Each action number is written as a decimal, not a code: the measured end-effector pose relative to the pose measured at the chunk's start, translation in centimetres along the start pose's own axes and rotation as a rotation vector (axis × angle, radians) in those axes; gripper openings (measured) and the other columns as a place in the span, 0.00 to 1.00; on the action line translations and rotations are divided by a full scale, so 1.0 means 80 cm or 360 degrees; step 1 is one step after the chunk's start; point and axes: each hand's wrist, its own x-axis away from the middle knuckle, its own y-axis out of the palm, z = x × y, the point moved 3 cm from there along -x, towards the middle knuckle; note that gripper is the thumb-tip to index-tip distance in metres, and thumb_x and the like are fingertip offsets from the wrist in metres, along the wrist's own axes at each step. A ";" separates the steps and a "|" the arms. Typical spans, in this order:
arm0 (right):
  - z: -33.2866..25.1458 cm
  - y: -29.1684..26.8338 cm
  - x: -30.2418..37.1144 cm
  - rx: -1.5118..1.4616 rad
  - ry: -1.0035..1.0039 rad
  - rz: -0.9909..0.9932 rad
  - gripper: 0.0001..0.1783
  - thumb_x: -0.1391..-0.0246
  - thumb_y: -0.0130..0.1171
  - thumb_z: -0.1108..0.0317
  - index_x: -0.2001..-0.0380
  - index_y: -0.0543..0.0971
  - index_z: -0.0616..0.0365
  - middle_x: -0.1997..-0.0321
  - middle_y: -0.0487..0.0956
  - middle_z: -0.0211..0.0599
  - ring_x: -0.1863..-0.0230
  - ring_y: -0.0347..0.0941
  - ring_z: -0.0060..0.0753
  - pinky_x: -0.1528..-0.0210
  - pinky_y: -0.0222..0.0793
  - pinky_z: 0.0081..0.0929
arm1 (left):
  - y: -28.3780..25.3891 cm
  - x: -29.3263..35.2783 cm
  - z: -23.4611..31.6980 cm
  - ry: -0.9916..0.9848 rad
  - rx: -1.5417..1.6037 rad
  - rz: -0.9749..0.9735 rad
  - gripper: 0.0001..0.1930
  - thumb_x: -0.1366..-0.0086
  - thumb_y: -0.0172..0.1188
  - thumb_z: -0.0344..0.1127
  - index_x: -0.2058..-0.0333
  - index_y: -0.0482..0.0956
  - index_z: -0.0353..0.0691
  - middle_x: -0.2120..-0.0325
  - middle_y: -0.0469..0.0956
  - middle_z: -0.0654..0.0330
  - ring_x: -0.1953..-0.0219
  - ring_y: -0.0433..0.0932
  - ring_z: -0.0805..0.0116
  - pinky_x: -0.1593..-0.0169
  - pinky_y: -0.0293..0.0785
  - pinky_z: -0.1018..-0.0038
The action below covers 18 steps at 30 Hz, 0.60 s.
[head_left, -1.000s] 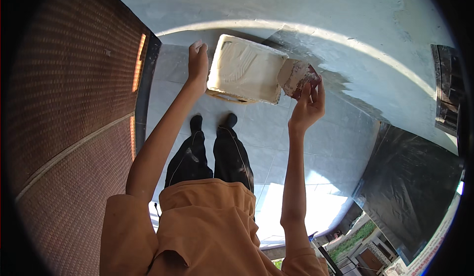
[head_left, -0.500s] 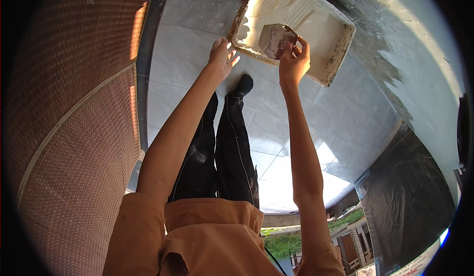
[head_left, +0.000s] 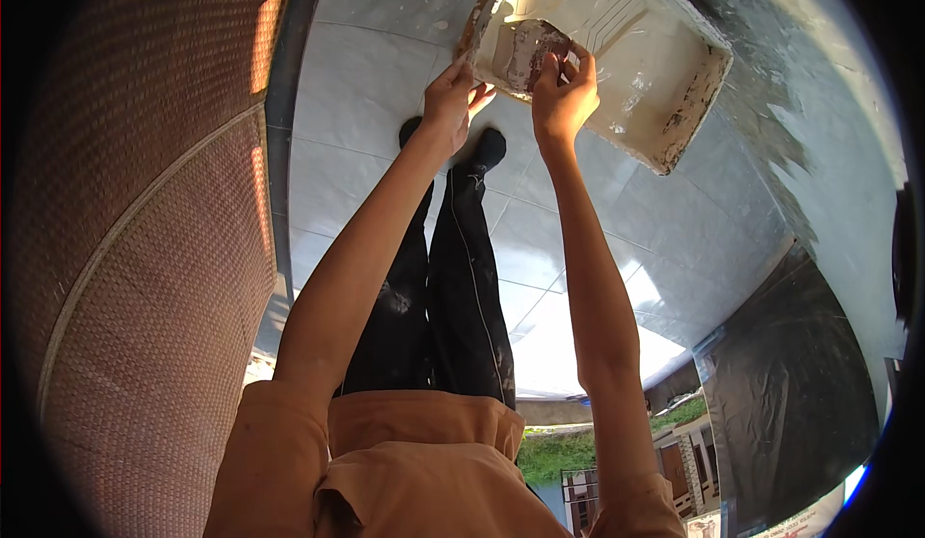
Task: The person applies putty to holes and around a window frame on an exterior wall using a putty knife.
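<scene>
A shallow off-white tray (head_left: 641, 138) holds a creamy, plaster-like paste, with ridged strokes at its far end. My right hand (head_left: 567, 100) grips a flat scraper (head_left: 525, 54), its face caked with brown-grey residue, low over the paste near the tray's near-left side. Whether its edge touches the paste I cannot tell. My left hand (head_left: 453, 103) is at the tray's near-left corner, fingers curled against the outer wall and rim. Part of its grip is hidden by the hand itself.
Grey floor tiles (head_left: 356, 85) lie under the tray and my feet. A woven brown panel (head_left: 173, 278) runs along the left. The wall (head_left: 829, 143) at right has patchy grey plaster. Black sheeting (head_left: 790, 345) hangs at lower right.
My left hand has moved up and right onto the tray's corner. The tray appears shifted and slightly turned in view. My right hand with the scraper has moved a little left and farther away.
</scene>
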 end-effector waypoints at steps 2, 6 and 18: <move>-0.003 -0.002 0.003 -0.0022 0.0073 -0.0024 0.13 0.45 0.60 0.71 0.56 0.76 0.59 0.70 0.84 0.43 0.75 0.79 0.25 0.69 0.74 0.26 | 0.001 0.000 0.000 0.0010 0.0010 0.0008 0.19 0.26 0.45 0.35 0.39 0.64 0.36 0.49 0.71 0.59 0.54 0.76 0.66 0.43 0.77 0.68; -0.017 -0.003 0.015 -0.0112 0.0241 -0.0047 0.14 0.45 0.60 0.71 0.56 0.76 0.59 0.71 0.84 0.43 0.75 0.79 0.27 0.69 0.74 0.26 | -0.005 -0.003 -0.002 0.0030 0.0018 0.0085 0.18 0.27 0.47 0.33 0.40 0.66 0.37 0.54 0.72 0.60 0.56 0.76 0.67 0.46 0.79 0.69; -0.017 0.009 0.018 0.0024 0.0160 0.0067 0.15 0.46 0.60 0.70 0.54 0.74 0.60 0.70 0.84 0.45 0.74 0.79 0.32 0.68 0.74 0.29 | -0.007 -0.006 -0.008 0.0054 0.0009 0.0051 0.18 0.27 0.47 0.33 0.42 0.67 0.35 0.55 0.73 0.60 0.58 0.76 0.67 0.47 0.78 0.71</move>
